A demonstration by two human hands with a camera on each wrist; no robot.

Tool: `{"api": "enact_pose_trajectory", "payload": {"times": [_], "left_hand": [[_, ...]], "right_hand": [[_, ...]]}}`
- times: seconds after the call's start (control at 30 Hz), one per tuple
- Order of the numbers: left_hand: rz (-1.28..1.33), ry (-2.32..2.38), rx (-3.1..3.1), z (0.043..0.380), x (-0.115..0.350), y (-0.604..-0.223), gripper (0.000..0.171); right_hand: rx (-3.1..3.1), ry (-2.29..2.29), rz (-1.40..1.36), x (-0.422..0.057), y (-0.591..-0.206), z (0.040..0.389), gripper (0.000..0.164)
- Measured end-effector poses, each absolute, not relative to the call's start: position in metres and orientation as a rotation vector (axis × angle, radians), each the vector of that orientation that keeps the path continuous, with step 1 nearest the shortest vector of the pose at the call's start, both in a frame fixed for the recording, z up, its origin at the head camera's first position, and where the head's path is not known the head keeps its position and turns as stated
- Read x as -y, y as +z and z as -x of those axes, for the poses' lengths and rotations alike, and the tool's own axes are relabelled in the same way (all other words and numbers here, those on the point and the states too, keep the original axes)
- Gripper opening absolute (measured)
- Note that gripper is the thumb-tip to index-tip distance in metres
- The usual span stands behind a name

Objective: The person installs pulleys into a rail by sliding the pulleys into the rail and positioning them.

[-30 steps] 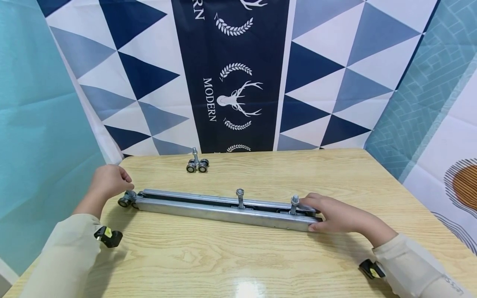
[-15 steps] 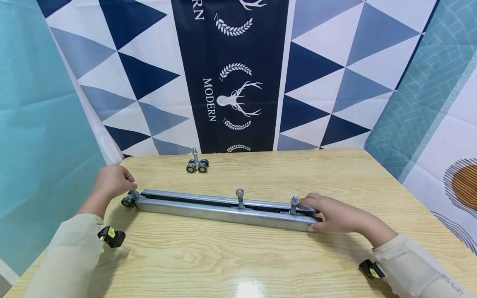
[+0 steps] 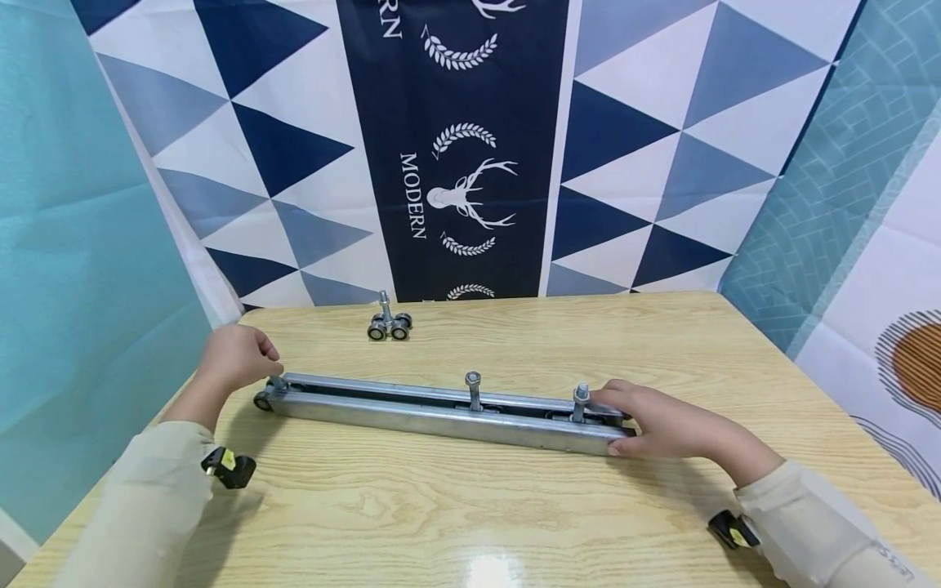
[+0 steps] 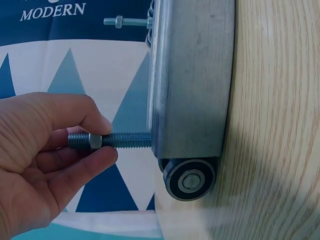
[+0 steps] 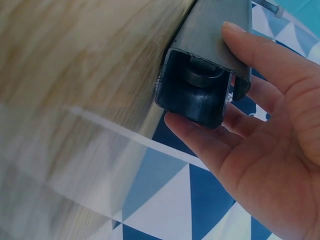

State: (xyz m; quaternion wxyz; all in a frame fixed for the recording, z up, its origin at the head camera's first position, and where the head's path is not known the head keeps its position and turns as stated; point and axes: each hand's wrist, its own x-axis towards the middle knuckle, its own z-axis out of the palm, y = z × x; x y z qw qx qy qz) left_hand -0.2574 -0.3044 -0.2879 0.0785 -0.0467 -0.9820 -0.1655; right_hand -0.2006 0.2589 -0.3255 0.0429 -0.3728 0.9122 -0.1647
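Observation:
A slotted steel rail (image 3: 441, 426) lies across the table. My left hand (image 3: 238, 357) pinches the threaded bolt (image 4: 131, 140) of a roller trolley, close to its nut, at the rail's left end. One trolley wheel (image 4: 190, 180) still shows outside the rail, while the rest is inside it. My right hand (image 3: 657, 420) grips the rail's right end, thumb on one side and fingers on the other. In the right wrist view the hollow rail end (image 5: 192, 90) shows a wheel inside. Two more trolley bolts, a middle bolt (image 3: 474, 392) and a right bolt (image 3: 580, 403), stand up through the slot.
Behind the rail, another roller trolley (image 3: 390, 320) stands on its wheels with its bolt upright. The wooden table (image 3: 412, 514) ends at a patterned cloth backdrop (image 3: 470, 147). Dark camera mounts sit on both wrists.
My left hand has moved right with the trolley, whose wheels have gone from outside the rail's left end to mostly inside it. My right hand has kept its grip in place.

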Motion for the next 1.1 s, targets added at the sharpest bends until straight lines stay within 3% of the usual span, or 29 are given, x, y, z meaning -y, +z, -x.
{"api": "enact_pose_trajectory", "payload": {"times": [1.1], "left_hand": [[0.214, -0.498, 2.920, 0.253, 0.284, -0.289, 0.004]], "right_hand": [[-2.789, -0.498, 1.164, -0.259, -0.328, 0.202, 0.060]]}}
